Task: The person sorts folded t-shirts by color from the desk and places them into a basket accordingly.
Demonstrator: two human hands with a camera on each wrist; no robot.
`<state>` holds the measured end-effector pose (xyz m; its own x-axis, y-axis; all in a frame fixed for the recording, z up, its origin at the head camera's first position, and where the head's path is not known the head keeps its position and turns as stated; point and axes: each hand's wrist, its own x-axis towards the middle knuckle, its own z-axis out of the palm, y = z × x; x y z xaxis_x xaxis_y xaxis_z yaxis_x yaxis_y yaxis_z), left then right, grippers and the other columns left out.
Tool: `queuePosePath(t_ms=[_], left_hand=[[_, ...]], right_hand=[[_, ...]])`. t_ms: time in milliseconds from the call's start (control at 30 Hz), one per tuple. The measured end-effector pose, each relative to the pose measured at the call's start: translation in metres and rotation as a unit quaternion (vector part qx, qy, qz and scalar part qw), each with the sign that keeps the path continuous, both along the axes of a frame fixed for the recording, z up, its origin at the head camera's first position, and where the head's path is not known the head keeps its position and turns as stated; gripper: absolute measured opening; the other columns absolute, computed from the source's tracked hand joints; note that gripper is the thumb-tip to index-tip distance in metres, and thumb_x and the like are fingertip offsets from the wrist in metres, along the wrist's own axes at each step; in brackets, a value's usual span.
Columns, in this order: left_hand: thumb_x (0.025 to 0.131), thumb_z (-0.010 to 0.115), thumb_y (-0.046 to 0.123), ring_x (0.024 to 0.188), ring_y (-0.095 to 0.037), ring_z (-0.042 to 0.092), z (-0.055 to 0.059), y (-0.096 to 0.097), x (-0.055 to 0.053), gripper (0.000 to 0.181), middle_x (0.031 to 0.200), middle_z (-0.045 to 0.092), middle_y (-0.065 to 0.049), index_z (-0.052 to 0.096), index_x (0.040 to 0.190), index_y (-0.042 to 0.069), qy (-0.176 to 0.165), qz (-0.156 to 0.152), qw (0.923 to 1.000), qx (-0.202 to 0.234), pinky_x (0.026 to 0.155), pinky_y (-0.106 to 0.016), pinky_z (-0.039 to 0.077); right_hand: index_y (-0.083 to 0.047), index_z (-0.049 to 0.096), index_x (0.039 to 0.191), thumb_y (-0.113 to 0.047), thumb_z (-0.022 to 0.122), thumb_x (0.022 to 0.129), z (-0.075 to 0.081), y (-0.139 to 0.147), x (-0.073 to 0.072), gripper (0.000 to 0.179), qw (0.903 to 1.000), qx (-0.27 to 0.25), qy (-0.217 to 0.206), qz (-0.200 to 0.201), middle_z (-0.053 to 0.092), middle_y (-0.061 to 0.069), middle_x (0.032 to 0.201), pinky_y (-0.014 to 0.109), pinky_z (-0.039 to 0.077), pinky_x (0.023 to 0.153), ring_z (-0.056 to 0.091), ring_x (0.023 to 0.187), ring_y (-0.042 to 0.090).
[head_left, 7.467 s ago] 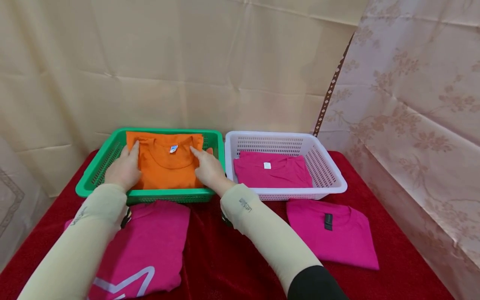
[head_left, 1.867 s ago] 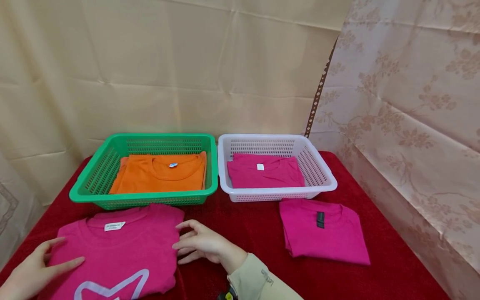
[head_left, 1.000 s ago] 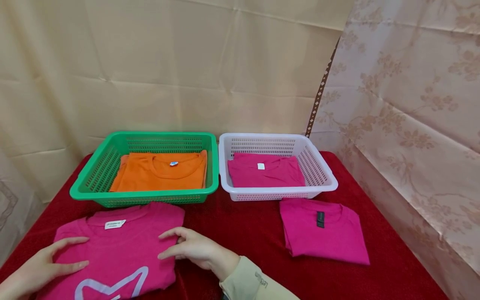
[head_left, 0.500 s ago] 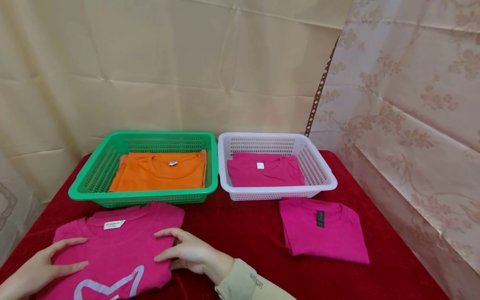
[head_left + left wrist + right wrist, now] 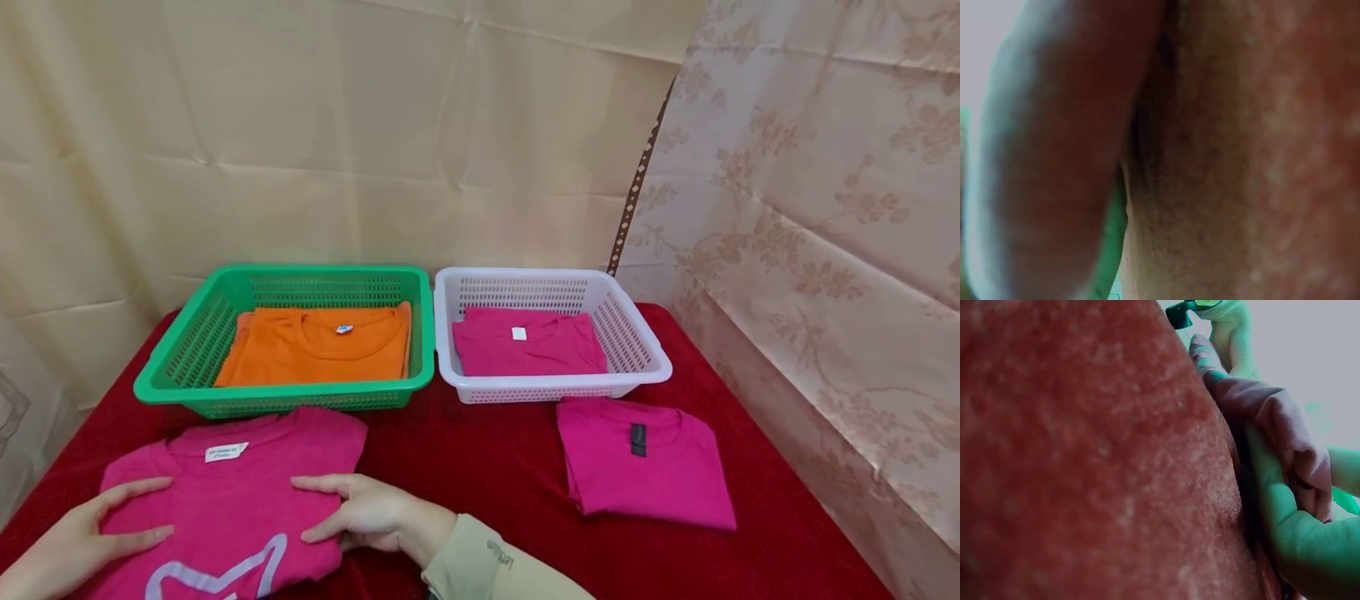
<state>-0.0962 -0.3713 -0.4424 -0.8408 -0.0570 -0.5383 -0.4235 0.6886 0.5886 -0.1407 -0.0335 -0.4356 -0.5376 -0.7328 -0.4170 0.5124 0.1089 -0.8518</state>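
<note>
The printed pink shirt (image 5: pixel 232 504) lies folded right between the two hands! The right hand (image 5: pixel 378 512) has its near edge, cloth caught between thumb and fingers. The left hand (image 5: pixel 75 542) lays thumb and forefinger on top; its other fingers are hidden, so I can't tell whether it's gripping. Just beyond the hands, a green basket (image 5: pixel 285 394) holds an orange shirt (image 5: pixel 345 367).

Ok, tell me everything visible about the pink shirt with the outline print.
The pink shirt is soft-looking, folded cloth, print up. A white label sits inside its collar; the pale outline print runs off the head view's lower edge. It lies on red cloth before the green basket; left hand and right hand hold its sides.
</note>
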Motion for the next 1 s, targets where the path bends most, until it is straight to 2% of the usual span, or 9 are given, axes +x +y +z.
queuePosePath(t_ms=[133, 300, 467, 633, 733, 833, 933, 967, 1000], left_hand=[[0.087, 0.069, 0.053, 0.112, -0.052, 0.044, 0.0, 0.0, -0.001, 0.103, 0.129, 0.033, -0.045, 0.015, 0.153, -0.004, 0.002, 0.015, 0.9998, 0.01, 0.074, -0.042, 0.061], [0.084, 0.069, 0.059, 0.114, -0.056, 0.038, 0.006, 0.005, 0.004, 0.109, 0.131, 0.028, -0.045, 0.012, 0.155, 0.0, 0.006, 0.033, 0.9994, 0.002, 0.075, -0.042, 0.061], [0.086, 0.066, 0.06, 0.116, -0.056, 0.035, 0.021, 0.014, 0.01, 0.107, 0.136, 0.024, -0.044, 0.008, 0.157, 0.005, 0.017, 0.048, 0.9987, 0.006, 0.075, -0.041, 0.061], [0.084, 0.068, 0.063, 0.122, -0.056, 0.029, 0.037, 0.022, 0.015, 0.11, 0.14, 0.02, -0.042, 0.005, 0.158, 0.013, 0.021, 0.07, 0.9973, 0.006, 0.073, -0.041, 0.061], [0.083, 0.068, 0.062, 0.121, -0.053, 0.032, 0.046, 0.026, 0.018, 0.109, 0.141, 0.023, -0.041, 0.005, 0.158, 0.015, 0.031, 0.09, 0.9955, 0.006, 0.071, -0.039, 0.061], [0.085, 0.068, 0.06, 0.114, -0.046, 0.043, 0.055, 0.031, 0.019, 0.104, 0.14, 0.029, -0.042, 0.008, 0.158, 0.015, 0.062, 0.085, 0.9944, -0.013, 0.068, -0.033, 0.059], [0.087, 0.068, 0.057, 0.104, -0.037, 0.049, 0.062, 0.036, 0.023, 0.099, 0.139, 0.035, -0.041, 0.012, 0.159, 0.019, 0.112, 0.082, 0.9896, -0.037, 0.063, -0.028, 0.057], [0.087, 0.069, 0.054, 0.101, -0.028, 0.053, 0.064, 0.037, 0.024, 0.096, 0.133, 0.046, -0.036, 0.014, 0.159, 0.022, 0.137, 0.085, 0.986, -0.041, 0.061, -0.026, 0.056], [0.088, 0.071, 0.05, 0.098, -0.019, 0.055, 0.064, 0.038, 0.026, 0.093, 0.126, 0.057, -0.023, 0.016, 0.159, 0.025, 0.163, 0.092, 0.9816, -0.039, 0.06, -0.025, 0.055]], right_hand=[[-0.023, 0.055, 0.142, 0.01, 0.057, 0.092, 0.003, 0.002, -0.004, 0.06, 0.9999, -0.004, 0.013, 0.002, 0.065, 0.004, 0.123, 0.045, 0.053, 0.096, 0.062, 0.11, 0.017], [-0.019, 0.048, 0.148, 0.009, 0.056, 0.094, 0.01, 0.008, -0.007, 0.061, 0.9989, -0.013, 0.039, 0.024, 0.062, 0.003, 0.131, 0.042, 0.053, 0.098, 0.06, 0.113, 0.014], [-0.019, 0.046, 0.149, 0.008, 0.057, 0.094, 0.021, 0.015, -0.008, 0.062, 0.9972, -0.016, 0.063, 0.037, 0.061, 0.004, 0.133, 0.038, 0.053, 0.097, 0.06, 0.114, 0.013], [-0.018, 0.047, 0.148, 0.008, 0.058, 0.093, 0.035, 0.025, -0.009, 0.061, 0.9952, -0.022, 0.089, 0.033, 0.063, 0.004, 0.133, 0.034, 0.057, 0.09, 0.062, 0.112, 0.011], [-0.018, 0.049, 0.147, 0.008, 0.058, 0.093, 0.044, 0.031, -0.01, 0.061, 0.994, -0.031, 0.1, 0.03, 0.063, 0.005, 0.133, 0.031, 0.058, 0.086, 0.063, 0.111, 0.01], [-0.019, 0.051, 0.146, 0.009, 0.058, 0.092, 0.053, 0.038, -0.011, 0.062, 0.993, -0.046, 0.105, 0.027, 0.062, 0.006, 0.135, 0.03, 0.058, 0.084, 0.062, 0.112, 0.011], [-0.018, 0.05, 0.147, 0.009, 0.057, 0.091, 0.061, 0.044, -0.01, 0.062, 0.9919, -0.061, 0.108, 0.028, 0.06, 0.006, 0.137, 0.031, 0.058, 0.085, 0.062, 0.113, 0.011], [-0.017, 0.05, 0.147, 0.01, 0.057, 0.091, 0.063, 0.046, -0.009, 0.062, 0.9913, -0.066, 0.11, 0.029, 0.06, 0.007, 0.137, 0.031, 0.058, 0.086, 0.061, 0.113, 0.011], [-0.017, 0.049, 0.147, 0.009, 0.057, 0.091, 0.066, 0.047, -0.009, 0.062, 0.9908, -0.07, 0.112, 0.031, 0.059, 0.007, 0.138, 0.03, 0.058, 0.086, 0.061, 0.113, 0.01]])
